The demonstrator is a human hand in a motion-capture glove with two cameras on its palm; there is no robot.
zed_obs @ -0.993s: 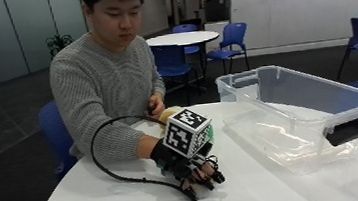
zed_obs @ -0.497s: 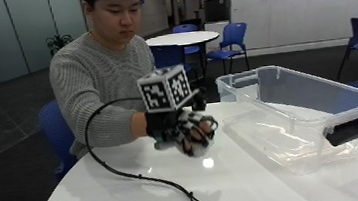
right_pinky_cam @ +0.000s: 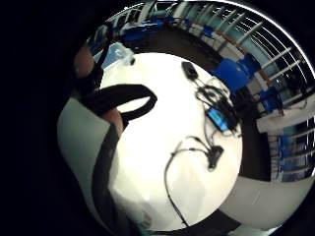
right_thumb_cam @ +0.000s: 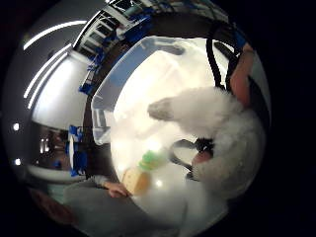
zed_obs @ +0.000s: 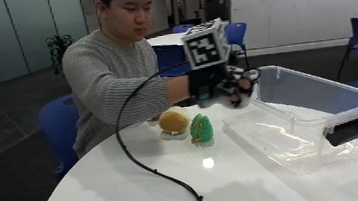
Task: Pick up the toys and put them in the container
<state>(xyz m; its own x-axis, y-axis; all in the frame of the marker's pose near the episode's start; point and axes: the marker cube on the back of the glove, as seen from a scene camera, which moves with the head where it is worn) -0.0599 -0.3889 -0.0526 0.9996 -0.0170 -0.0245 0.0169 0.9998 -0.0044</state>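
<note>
Black-gloved, the right hand (zed_obs: 226, 86) is raised at chest height above the near end of the clear plastic container (zed_obs: 339, 94), fingers curled round a white fluffy toy (zed_obs: 240, 99) that barely shows from outside. The thumb-side palm view makes that toy (right_thumb_cam: 224, 131) plain, furry against the palm with the container (right_thumb_cam: 106, 106) beyond. On the white worktop (zed_obs: 108, 188) beside the container stand a yellow toy (zed_obs: 174, 122) and a green toy (zed_obs: 200, 129), close together.

Outside camera is facing the person across the bench (zed_obs: 108, 188); both palm cameras are looking down at it, sharing the container (zed_obs: 314, 116).
</note>
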